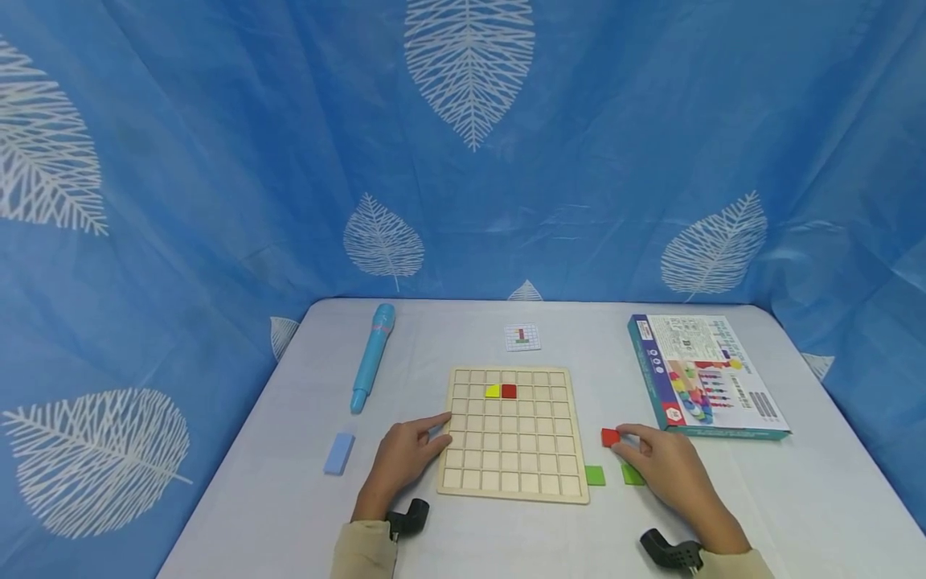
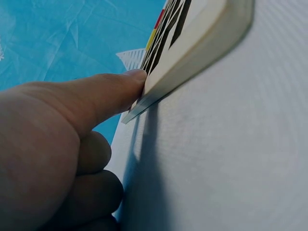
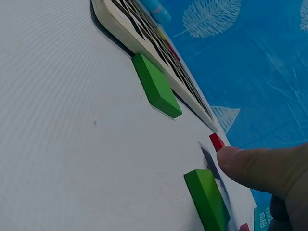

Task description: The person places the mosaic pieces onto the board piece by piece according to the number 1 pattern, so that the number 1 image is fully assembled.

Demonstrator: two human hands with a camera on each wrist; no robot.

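A wooden grid board (image 1: 510, 498) lies mid-table, a yellow piece with a slanted side (image 1: 493, 392) and a red square tile (image 1: 510, 392) side by side in its upper cells. My left hand (image 1: 407, 452) rests against the board's left edge, thumb and forefinger touching it; the left wrist view shows the thumb (image 2: 110, 91) straight, the lower fingers bent. My right hand (image 1: 661, 462) pinches another red square tile (image 1: 610, 437) to the right of the board. One green tile (image 1: 596, 475) sits at the board's right edge; a second (image 1: 632, 474) is partly hidden under the right hand.
A small pattern card (image 1: 522, 337) lies behind the board. At the back right is a flat game box (image 1: 712, 376). On the left are a blue microphone-shaped object (image 1: 372, 358) and a light blue block (image 1: 339, 453). A blue leaf-print curtain (image 1: 579, 161) hangs behind the table.
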